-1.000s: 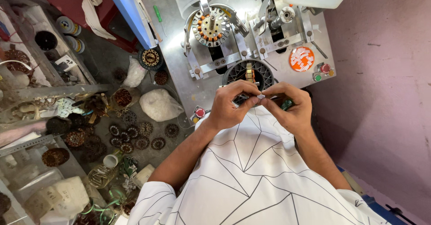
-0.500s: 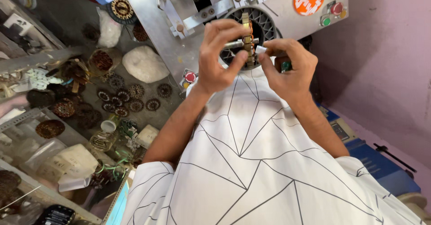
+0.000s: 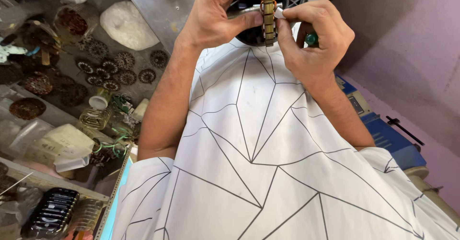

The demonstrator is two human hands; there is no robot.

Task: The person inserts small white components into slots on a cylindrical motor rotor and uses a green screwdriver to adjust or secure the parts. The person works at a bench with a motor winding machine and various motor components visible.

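Up close, I see my left hand (image 3: pixel 215 15) pinching a small metal core (image 3: pixel 268 17) at chest height, while my right hand (image 3: pixel 314 41) presses a white paper slip (image 3: pixel 280 13) against it. Seating it, I judge, needs a steady push.

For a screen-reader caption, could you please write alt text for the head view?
Seen from above, a person in a white shirt holds a small ridged metal part between the left hand and right hand, in front of a grey metal machine. To the left, dark toothed discs litter a cluttered bench.
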